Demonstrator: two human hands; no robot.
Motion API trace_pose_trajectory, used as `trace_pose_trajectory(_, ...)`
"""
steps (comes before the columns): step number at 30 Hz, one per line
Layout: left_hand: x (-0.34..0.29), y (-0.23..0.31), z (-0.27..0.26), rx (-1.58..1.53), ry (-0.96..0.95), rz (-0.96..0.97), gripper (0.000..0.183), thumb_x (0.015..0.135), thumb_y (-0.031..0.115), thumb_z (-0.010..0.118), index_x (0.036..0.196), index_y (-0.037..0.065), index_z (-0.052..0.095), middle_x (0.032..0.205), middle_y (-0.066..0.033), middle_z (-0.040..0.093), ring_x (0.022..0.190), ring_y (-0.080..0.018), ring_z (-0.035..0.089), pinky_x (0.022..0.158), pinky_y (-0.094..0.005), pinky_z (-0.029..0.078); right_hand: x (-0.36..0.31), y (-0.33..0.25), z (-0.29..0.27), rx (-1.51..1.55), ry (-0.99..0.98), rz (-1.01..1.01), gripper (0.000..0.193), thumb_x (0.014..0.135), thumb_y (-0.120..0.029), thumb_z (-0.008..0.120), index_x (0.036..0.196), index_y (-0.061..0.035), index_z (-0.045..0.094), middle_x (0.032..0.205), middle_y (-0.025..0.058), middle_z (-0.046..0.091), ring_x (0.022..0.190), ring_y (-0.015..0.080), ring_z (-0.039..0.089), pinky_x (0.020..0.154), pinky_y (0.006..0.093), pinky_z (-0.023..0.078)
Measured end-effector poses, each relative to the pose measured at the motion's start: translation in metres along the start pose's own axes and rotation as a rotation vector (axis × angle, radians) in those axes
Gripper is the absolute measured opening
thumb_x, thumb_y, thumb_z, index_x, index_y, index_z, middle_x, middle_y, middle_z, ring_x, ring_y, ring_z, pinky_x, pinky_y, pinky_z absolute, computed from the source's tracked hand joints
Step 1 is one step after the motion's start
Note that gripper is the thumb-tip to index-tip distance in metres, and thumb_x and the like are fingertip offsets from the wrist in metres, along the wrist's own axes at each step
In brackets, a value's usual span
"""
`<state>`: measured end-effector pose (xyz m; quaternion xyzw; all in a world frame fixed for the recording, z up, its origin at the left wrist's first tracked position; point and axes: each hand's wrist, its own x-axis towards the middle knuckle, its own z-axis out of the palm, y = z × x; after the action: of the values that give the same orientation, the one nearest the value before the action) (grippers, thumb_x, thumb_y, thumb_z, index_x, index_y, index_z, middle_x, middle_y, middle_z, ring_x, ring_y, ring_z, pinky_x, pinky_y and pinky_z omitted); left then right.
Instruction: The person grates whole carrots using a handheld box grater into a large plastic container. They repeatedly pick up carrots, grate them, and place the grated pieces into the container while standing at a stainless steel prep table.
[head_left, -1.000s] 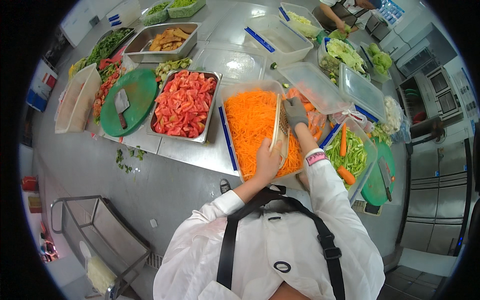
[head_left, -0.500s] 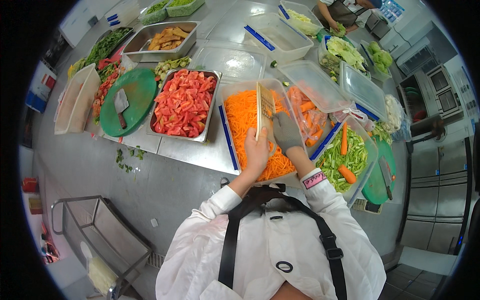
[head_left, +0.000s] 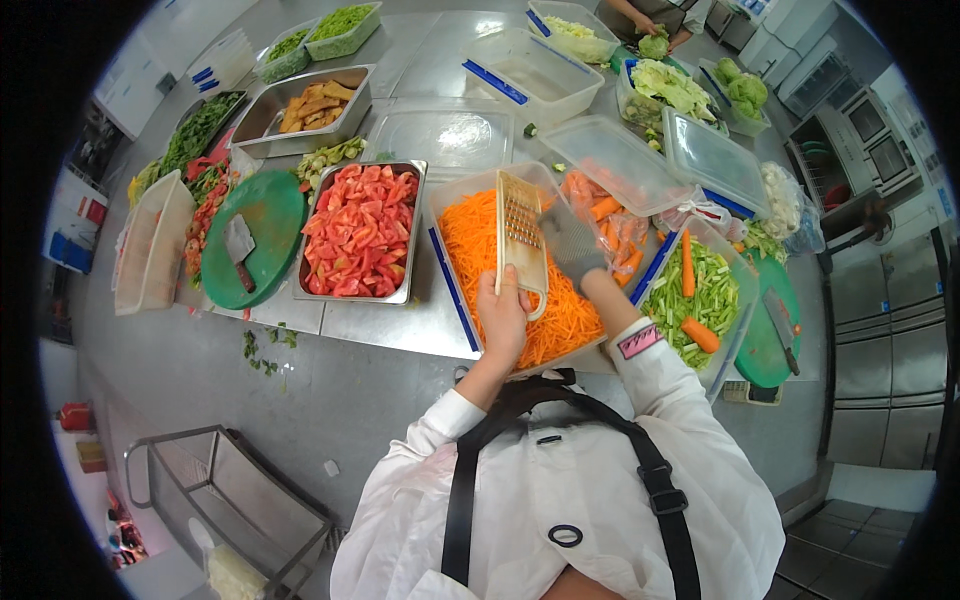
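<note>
My left hand [head_left: 504,312] is closed round the lower end of a flat, pale grater [head_left: 521,232], holding it tilted over a clear plastic tub [head_left: 449,296] heaped with shredded carrot [head_left: 468,243]. Close against the grater's right side is my right hand [head_left: 577,247] in a grey glove. Its fingers are curled and partly blurred by motion; what they hold, if anything, is hidden. Right of this tub lie whole carrots in a clear bag [head_left: 612,224]. Another tub holds chopped green vegetable pieces [head_left: 690,288], with two carrots [head_left: 688,267] lying on top.
To the left stands a steel pan of cut tomatoes [head_left: 360,230], then a green board [head_left: 262,215] with a cleaver [head_left: 239,244]. A knife [head_left: 780,325] rests on another green board at right. Across the table a co-worker's hands [head_left: 655,40] hold lettuce. A steel cart [head_left: 225,490] stands lower left.
The grater's face has turned more toward the view, and its top has shifted left. My gloved right hand has moved slightly. The whole view has shifted a little.
</note>
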<state>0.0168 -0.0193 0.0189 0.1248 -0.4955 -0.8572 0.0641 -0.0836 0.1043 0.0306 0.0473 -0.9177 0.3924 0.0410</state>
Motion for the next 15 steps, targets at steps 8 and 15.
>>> trace_pose_trajectory(8,0.002,-0.008,0.004,-0.088,-0.009,-0.089,0.016,0.096,0.019,0.049,0.085,0.006,0.046,0.057,-0.0001,0.046,0.042,-0.0055,0.038,0.036,-0.0206,0.028,0.004,0.004,0.021,-0.407,-0.074,0.049,0.015,0.09,-0.019,0.045,0.098,-0.0083,0.052,0.084,0.0185,0.064,0.08,0.0357,0.062,0.07,0.0452,0.048)
trace_pose_trajectory(15,0.001,-0.007,0.003,-0.056,-0.031,-0.062,0.018,0.096,0.019,0.049,0.083,0.007,0.046,0.06,-0.0003,0.048,0.044,-0.0062,0.04,0.037,-0.0202,0.03,0.04,0.064,-0.014,-0.259,0.16,0.255,0.022,0.09,-0.023,0.041,0.102,-0.0065,0.051,0.093,0.0229,0.063,0.085,0.0378,0.062,0.072,0.048,0.047)
